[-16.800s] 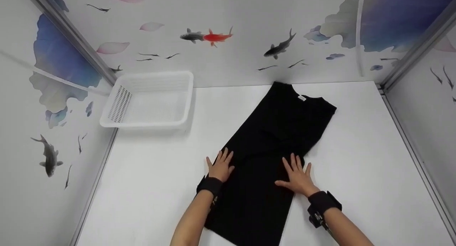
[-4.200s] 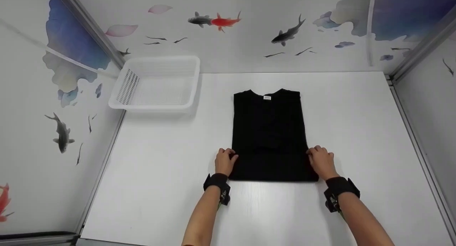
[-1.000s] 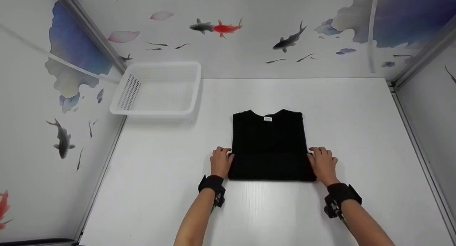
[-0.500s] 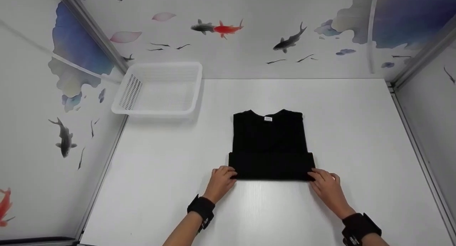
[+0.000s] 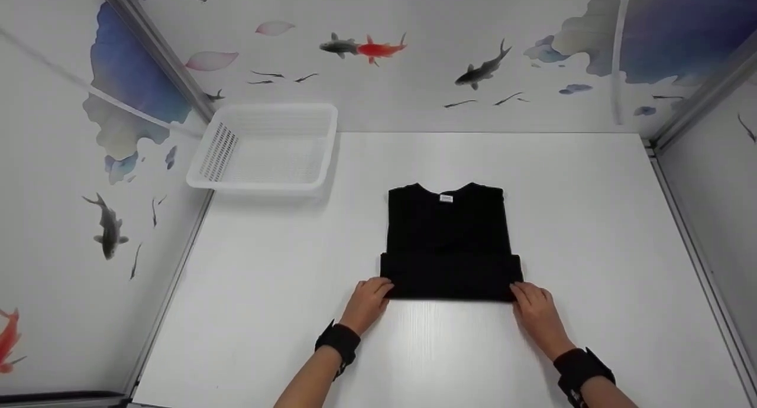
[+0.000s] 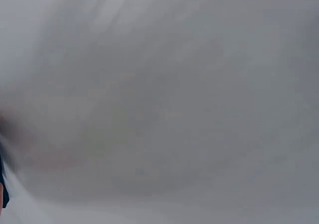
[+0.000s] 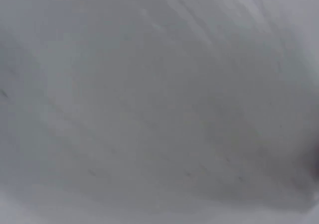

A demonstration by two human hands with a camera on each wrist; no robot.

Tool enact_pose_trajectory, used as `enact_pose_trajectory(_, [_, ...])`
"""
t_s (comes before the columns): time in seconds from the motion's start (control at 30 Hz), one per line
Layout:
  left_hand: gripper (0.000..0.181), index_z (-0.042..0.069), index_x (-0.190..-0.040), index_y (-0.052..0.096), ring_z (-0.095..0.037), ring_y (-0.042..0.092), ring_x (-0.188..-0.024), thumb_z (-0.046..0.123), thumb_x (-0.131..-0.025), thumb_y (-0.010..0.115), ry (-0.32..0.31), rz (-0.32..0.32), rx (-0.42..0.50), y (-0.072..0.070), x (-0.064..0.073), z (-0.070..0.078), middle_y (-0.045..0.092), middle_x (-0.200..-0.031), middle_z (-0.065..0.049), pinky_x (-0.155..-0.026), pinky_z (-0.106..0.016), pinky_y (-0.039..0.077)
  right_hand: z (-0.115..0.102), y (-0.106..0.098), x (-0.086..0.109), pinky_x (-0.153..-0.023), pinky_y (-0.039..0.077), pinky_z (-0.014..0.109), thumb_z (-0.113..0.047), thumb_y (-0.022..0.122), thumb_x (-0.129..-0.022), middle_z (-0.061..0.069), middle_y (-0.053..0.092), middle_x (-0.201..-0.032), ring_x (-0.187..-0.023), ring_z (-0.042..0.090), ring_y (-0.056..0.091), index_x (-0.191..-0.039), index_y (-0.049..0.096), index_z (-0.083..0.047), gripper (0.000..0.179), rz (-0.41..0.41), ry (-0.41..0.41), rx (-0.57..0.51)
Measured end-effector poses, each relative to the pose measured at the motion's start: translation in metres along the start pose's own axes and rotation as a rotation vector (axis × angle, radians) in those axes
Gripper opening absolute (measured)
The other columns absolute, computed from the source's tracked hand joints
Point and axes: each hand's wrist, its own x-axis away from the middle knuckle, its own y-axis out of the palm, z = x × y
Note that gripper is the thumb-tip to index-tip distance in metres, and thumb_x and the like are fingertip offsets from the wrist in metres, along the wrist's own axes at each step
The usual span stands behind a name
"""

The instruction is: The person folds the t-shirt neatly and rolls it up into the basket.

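A black T-shirt (image 5: 447, 230) lies on the white table with its neckline and pale label (image 5: 446, 198) at the far end. Its lower part is turned up into a flat band (image 5: 452, 276), slightly wider than the upper part. At the near left corner of this band, my left hand (image 5: 365, 304) pinches the folded edge. My right hand (image 5: 537, 316) does the same at the near right corner, its thumb mostly hidden. Both wrists wear black straps. The left wrist view shows mostly blurred pale surface, with a sliver of dark cloth (image 6: 4, 181) at its left edge.
A white plastic basket (image 5: 322, 174) with perforated sides stands at the back left of the table (image 5: 284, 278). White panels printed with fish and leaves (image 5: 414, 100) enclose the back and both sides, joined by grey metal posts.
The long shirt has been turned up from its lower end and is now much shorter. Over the last second both hands moved from the band's sides down to its near corners.
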Motion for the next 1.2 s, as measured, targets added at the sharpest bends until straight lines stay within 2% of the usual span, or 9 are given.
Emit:
enact_pose_trajectory(0.17, [0.023, 0.005, -0.091, 0.07, -0.017, 0.062, -0.09, 0.001, -0.071, 0.081, 0.009, 0.05, -0.073, 0.007, -0.007, -0.002, 0.064, -0.094, -0.004, -0.075, -0.025, 0.05, 0.001, 0.004, -0.007, -0.065, 0.049, 0.048, 0.015, 0.074, -0.057, 0.024, 0.063, -0.091, -0.082, 0.037, 0.06, -0.094, 0.064, 0.013, 0.039, 0.017, -0.042, 0.027])
enact_pose_trajectory(0.27, [0.02, 0.005, -0.086, 0.069, -0.017, 0.062, -0.082, -0.001, -0.07, 0.079, -0.028, 0.074, -0.046, 0.006, -0.011, -0.002, 0.062, -0.086, -0.004, -0.071, -0.026, 0.049, 0.002, 0.003, -0.013, -0.064, 0.049, 0.048, 0.014, 0.074, -0.059, 0.021, 0.063, -0.087, -0.08, 0.035, 0.06, -0.091, 0.064, 0.01, 0.035, 0.015, -0.025, 0.005])
enact_pose_trajectory(0.4, [0.021, 0.006, -0.087, 0.067, -0.018, 0.061, -0.079, -0.002, -0.071, 0.077, -0.064, 0.059, 0.08, -0.008, -0.011, 0.001, 0.062, -0.083, -0.004, -0.068, -0.028, 0.046, 0.0, -0.01, -0.015, -0.066, 0.045, 0.047, 0.009, 0.071, -0.065, 0.017, 0.062, -0.086, -0.08, 0.032, 0.06, -0.091, 0.063, 0.005, 0.028, -0.013, 0.034, -0.076])
enact_pose_trajectory(0.5, [0.021, 0.006, -0.089, 0.066, -0.018, 0.06, -0.078, -0.003, -0.073, 0.076, -0.084, 0.002, 0.216, -0.026, -0.009, 0.003, 0.062, -0.084, -0.004, -0.068, -0.03, 0.044, -0.006, -0.026, -0.015, -0.068, 0.042, 0.046, 0.008, 0.067, -0.069, 0.013, 0.063, -0.087, -0.081, 0.03, 0.06, -0.091, 0.063, 0.002, 0.024, -0.059, 0.111, -0.158])
enact_pose_trajectory(0.63, [0.017, 0.004, -0.093, 0.067, -0.018, 0.059, -0.078, -0.002, -0.077, 0.072, -0.181, -0.119, 0.402, -0.052, -0.013, 0.005, 0.064, -0.084, -0.005, -0.073, -0.032, 0.046, -0.013, -0.046, -0.019, -0.071, 0.039, 0.042, 0.01, 0.066, -0.071, 0.009, 0.064, -0.086, -0.082, 0.025, 0.059, -0.092, 0.064, 0.0, 0.023, -0.114, 0.266, -0.287])
enact_pose_trajectory(0.73, [0.016, 0.001, -0.095, 0.068, -0.019, 0.059, -0.078, -0.002, -0.079, 0.067, -0.271, -0.167, 0.521, -0.061, -0.022, 0.001, 0.065, -0.084, -0.006, -0.076, -0.034, 0.048, -0.013, -0.05, -0.029, -0.072, 0.039, 0.036, 0.01, 0.063, -0.076, 0.007, 0.064, -0.084, -0.08, 0.018, 0.057, -0.092, 0.066, 0.001, 0.019, -0.116, 0.382, -0.372])
enact_pose_trajectory(0.83, [0.017, -0.001, -0.096, 0.068, -0.02, 0.06, -0.078, -0.003, -0.079, 0.064, -0.35, -0.144, 0.612, -0.057, -0.035, -0.008, 0.066, -0.086, -0.008, -0.074, -0.033, 0.049, -0.007, -0.045, -0.044, -0.072, 0.04, 0.032, 0.008, 0.06, -0.08, 0.01, 0.064, -0.084, -0.08, 0.017, 0.055, -0.095, 0.066, 0.005, 0.016, -0.116, 0.487, -0.422])
enact_pose_trajectory(0.93, [0.019, -0.003, -0.098, 0.069, -0.023, 0.061, -0.079, -0.003, -0.08, 0.062, -0.419, -0.095, 0.645, -0.048, -0.049, -0.018, 0.067, -0.089, -0.011, -0.072, -0.034, 0.051, 0.001, -0.035, -0.059, -0.074, 0.04, 0.036, 0.005, 0.058, -0.086, 0.016, 0.064, -0.089, -0.084, 0.025, 0.055, -0.1, 0.064, 0.009, 0.016, -0.154, 0.588, -0.454])
enact_pose_trajectory(1.2, [0.02, -0.006, -0.106, 0.069, -0.028, 0.063, -0.086, 0.005, -0.09, 0.065, -0.545, -0.075, 0.575, -0.02, -0.075, -0.031, 0.068, -0.099, -0.017, -0.077, -0.035, 0.052, 0.021, -0.006, -0.088, -0.086, 0.04, 0.053, -0.002, 0.052, -0.096, 0.029, 0.062, -0.101, -0.097, 0.043, 0.056, -0.112, 0.06, 0.015, 0.024, -0.3, 0.797, -0.444])
